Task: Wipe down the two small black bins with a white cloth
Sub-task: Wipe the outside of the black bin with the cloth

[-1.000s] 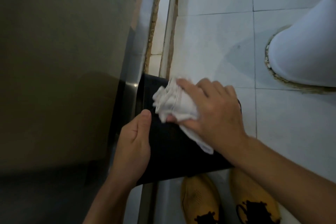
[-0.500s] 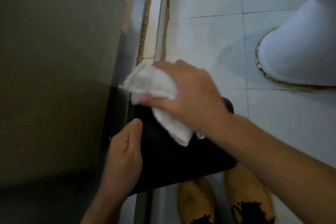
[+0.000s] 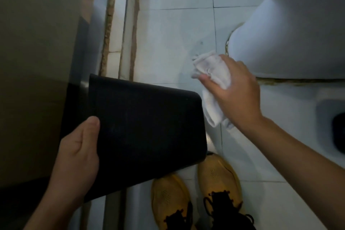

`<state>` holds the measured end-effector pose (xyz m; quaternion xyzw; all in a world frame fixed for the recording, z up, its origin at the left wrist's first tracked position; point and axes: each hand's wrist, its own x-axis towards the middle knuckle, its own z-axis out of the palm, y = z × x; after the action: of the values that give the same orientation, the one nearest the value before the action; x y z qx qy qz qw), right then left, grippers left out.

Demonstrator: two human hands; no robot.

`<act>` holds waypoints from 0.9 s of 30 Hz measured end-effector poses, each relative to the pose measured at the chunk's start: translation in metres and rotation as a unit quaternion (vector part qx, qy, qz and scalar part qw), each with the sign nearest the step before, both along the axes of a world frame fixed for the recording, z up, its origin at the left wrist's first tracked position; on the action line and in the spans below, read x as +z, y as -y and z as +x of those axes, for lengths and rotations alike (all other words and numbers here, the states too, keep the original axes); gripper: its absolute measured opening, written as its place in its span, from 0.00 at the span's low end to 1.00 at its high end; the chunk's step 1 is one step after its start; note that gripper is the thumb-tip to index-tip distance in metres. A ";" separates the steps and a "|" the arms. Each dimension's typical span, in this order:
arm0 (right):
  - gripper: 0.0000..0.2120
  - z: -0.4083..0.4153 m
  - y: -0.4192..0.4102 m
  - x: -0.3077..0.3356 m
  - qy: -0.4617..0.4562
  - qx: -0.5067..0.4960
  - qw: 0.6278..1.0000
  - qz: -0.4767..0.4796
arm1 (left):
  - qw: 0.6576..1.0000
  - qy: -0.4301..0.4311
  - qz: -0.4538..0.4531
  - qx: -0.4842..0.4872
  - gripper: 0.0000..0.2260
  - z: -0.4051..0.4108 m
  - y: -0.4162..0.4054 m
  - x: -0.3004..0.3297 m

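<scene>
Head view shows a small black bin [image 3: 145,129], matte and smooth with rounded corners, lifted off the tiled floor [image 3: 173,43] and lying on its side. Its long axis runs near-left to far-right; which end is the mouth cannot be told. The left hand [image 3: 76,153] holds its near-left edge, thumb on top. Just right of the bin, apart from it, the right hand [image 3: 235,91] clutches a crumpled white cloth [image 3: 211,80].

White tiled floor [image 3: 177,46]; yellow shoes [image 3: 196,196] stand at its near edge, toilet base [image 3: 280,48] at right.
</scene>
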<state>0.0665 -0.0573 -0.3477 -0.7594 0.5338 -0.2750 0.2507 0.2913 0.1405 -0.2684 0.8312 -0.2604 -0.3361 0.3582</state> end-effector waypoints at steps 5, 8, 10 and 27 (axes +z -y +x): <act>0.33 0.027 -0.054 -0.021 -0.014 0.084 0.992 -0.089 | 1.000 -0.001 0.027 0.004 0.21 -0.001 -0.001 0.003; 0.31 0.042 -0.043 -0.033 -0.067 0.055 0.989 -0.118 | 0.999 0.016 0.048 -0.005 0.21 -0.002 0.003 0.007; 0.32 0.044 -0.017 -0.037 -0.116 0.030 0.989 -0.083 | 0.998 0.019 0.056 -0.013 0.20 -0.002 0.004 0.009; 0.29 -0.051 -0.084 0.001 0.000 0.027 0.998 0.054 | 0.992 0.067 0.093 -0.044 0.26 -0.005 0.001 0.008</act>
<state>0.0157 0.0266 -0.3467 -0.7592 0.5267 -0.2390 0.2985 0.2862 0.1392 -0.2608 0.8694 -0.2875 -0.3180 0.2457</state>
